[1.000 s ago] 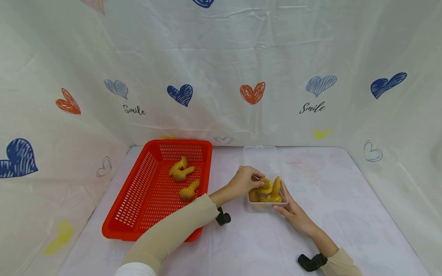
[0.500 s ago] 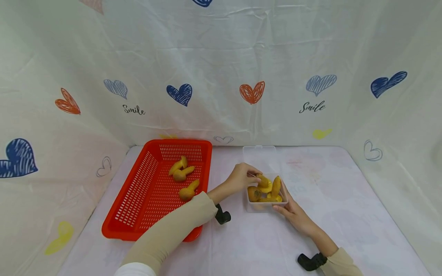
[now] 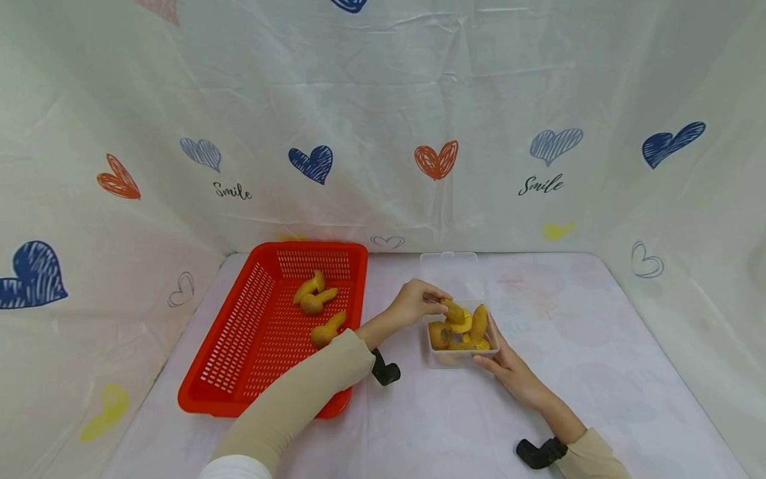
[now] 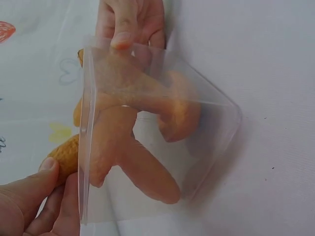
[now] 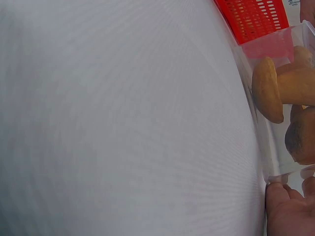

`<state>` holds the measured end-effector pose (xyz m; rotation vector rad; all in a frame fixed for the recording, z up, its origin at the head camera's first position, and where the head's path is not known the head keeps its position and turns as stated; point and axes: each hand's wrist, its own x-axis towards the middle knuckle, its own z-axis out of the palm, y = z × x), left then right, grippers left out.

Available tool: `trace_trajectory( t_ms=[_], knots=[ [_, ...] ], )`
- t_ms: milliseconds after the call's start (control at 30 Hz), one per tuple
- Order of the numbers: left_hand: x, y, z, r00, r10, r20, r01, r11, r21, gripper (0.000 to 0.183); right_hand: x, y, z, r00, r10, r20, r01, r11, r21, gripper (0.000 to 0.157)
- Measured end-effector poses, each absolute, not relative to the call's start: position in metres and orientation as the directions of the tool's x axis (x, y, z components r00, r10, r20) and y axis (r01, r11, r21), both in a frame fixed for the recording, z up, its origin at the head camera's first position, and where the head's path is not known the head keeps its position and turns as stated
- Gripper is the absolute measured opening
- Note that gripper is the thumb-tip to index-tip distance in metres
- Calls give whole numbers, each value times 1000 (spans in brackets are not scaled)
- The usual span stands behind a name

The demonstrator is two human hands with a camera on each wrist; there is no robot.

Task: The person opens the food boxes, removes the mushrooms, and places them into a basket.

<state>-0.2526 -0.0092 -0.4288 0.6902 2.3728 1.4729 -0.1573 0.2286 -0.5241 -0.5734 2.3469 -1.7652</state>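
Observation:
A clear plastic box (image 3: 457, 360) stands on the table with several yellow-brown mushrooms (image 3: 479, 324) inside. My left hand (image 3: 411, 303) pinches one mushroom (image 4: 68, 156) between thumb and fingers at the box's back left; its stem sticks up over the rim. In the left wrist view the box wall shows the other mushrooms through it, tilted at different angles. My right hand (image 3: 513, 378) holds the box at its right side, thumb at the front corner and fingers along the side wall. The right wrist view catches part of that hand (image 5: 290, 211) at the box's lower end.
To the left stands a red perforated basket (image 3: 361, 293) with three mushrooms (image 3: 326, 331) in it. The box's clear lid (image 3: 449, 267) lies folded back behind it. A white cloth with printed hearts hangs behind the table (image 3: 574, 372).
My left hand has shifted slightly back and left, and the pinched mushroom has moved with it. My right hand keeps its place on the box.

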Motion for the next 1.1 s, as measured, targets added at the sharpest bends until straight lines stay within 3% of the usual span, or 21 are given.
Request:
trace_trajectory(
  t_ms=[1100],
  knots=[
    [-256, -15, -426, -845, 534, -36, 190, 362, 913, 22, -157, 227, -524, -922, -379, 80, -184, 244, -952, 87]
  ],
)
